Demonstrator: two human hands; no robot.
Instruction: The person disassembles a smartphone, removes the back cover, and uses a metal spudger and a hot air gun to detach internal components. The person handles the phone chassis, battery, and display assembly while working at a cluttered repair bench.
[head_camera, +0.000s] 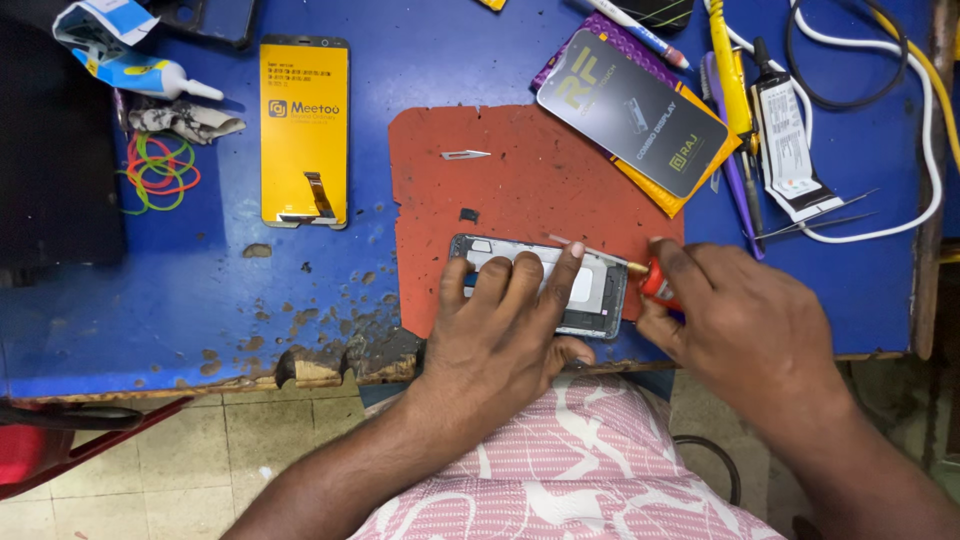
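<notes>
A grey phone frame (600, 290) lies on a red mat (520, 190) near the front edge of the blue table. My left hand (500, 330) presses flat on the frame, fingers spread across it. My right hand (740, 320) grips a small red tool (655, 283) whose thin tip touches the frame's right end. A thin stick (590, 252) lies along the frame's top edge.
A yellow-backed phone screen (304, 130) lies left of the mat. A dark screen on a yellow and purple pack (640, 110) sits at the back right. Glue tubes (785, 140), tweezers (815, 215), cables (900, 60), rubber bands (160, 170), a loose blade (465, 154). The table's front edge is chipped.
</notes>
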